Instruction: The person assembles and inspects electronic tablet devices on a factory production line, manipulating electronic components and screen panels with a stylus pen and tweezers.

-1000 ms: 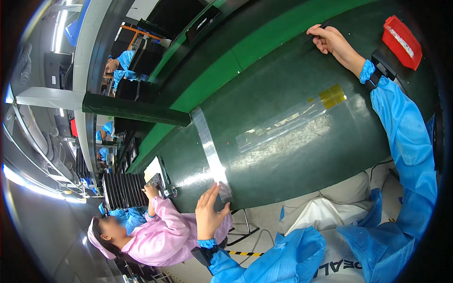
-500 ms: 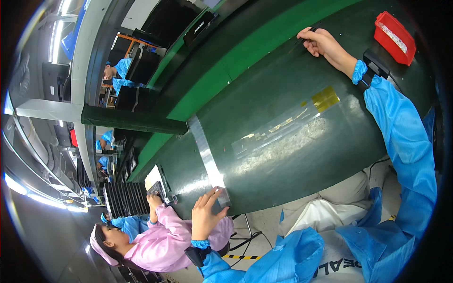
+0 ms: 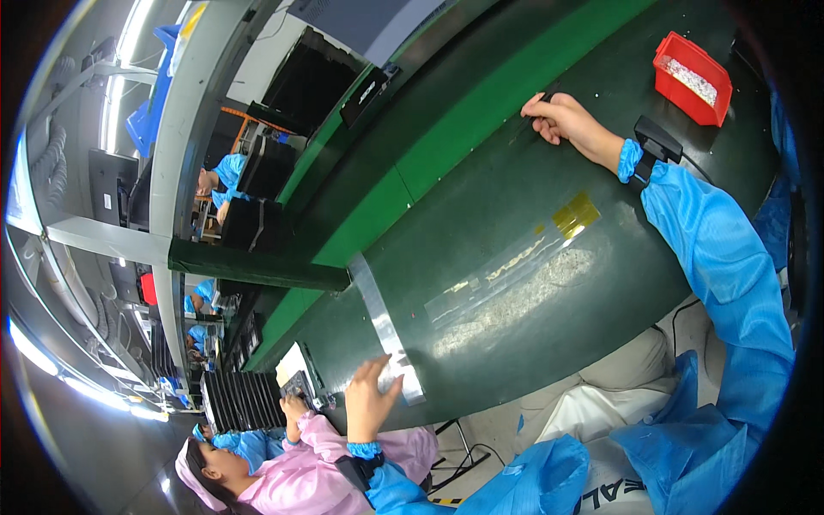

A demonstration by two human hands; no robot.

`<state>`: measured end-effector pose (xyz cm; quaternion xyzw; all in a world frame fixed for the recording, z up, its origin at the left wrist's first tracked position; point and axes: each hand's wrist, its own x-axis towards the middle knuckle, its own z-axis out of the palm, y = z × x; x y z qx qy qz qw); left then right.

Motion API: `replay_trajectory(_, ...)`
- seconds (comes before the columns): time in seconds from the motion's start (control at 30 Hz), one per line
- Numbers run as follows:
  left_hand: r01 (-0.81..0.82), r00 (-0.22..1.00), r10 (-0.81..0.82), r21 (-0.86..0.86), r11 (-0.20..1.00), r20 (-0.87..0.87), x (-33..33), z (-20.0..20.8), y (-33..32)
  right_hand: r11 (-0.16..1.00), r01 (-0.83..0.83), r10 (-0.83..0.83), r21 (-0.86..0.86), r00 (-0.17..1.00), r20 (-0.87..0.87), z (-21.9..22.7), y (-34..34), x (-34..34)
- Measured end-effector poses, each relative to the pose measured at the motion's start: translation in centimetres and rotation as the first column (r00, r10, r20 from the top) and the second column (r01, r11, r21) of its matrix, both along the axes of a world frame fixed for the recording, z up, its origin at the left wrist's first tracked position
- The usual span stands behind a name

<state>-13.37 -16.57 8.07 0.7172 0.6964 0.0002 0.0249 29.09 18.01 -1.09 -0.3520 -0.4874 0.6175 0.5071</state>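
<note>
My left hand [image 3: 371, 399] is raised at the near left of the green bench, beside a silvery strip of tape [image 3: 382, 318]. Its fingers are apart and hold nothing. Far across the bench, my right hand [image 3: 566, 122] is closed in a pinch around a thin dark tool [image 3: 544, 99], mostly hidden by the fingers. Its kind is too small to make out. A red bin [image 3: 717, 103] with small whitish pieces in it stands to the right of that hand. Between my hands a clear strip [image 3: 481, 279] lies on the bench, with a yellow tape patch [image 3: 577, 215] at its right end.
The green bench top [image 3: 515, 360] curves in front of me. A dark green post [image 3: 257, 264] rises at its left. Beyond it, a co-worker in pink [image 3: 300, 468] handles something dark beside stacked black trays [image 3: 240, 402]. Monitors [image 3: 313, 81] stand past the far edge.
The whole view has shifted, so the bench and bin sit differently in the picture. My left hand still hovers near the tape strip; the right keeps its pinch on the thin dark tool.
</note>
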Motion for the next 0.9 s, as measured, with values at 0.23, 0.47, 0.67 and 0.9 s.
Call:
replay_trajectory(0.23, 0.017, 0.998, -0.043, 0.449, 0.893, 0.048, -1.1, -3.5, 15.4, 1.000, -0.002, 0.002, -0.026, 1.000, -0.019, -0.8, 2.0, -0.1)
replay_trajectory(0.47, -0.063, 0.998, 0.067, 0.521, 0.851, 0.012, -5.8, -10.3, 20.5, 1.000, 0.009, -0.010, -0.030, 0.999, -0.034, 0.2, -0.3, 0.4)
replay_trajectory(0.67, 0.025, 0.999, -0.008, 0.573, 0.819, -0.032, -4.6, -7.6, 17.7, 1.000, -0.019, 0.019, 0.013, 0.999, -0.037, -0.5, -0.8, -0.9)
replay_trajectory(0.9, 0.053, 0.987, 0.039, 0.545, 0.837, -0.156, -6.6, -8.2, 18.8, 0.999, -0.031, 0.031, 0.005, 0.998, -0.054, 0.2, -0.1, -0.7)
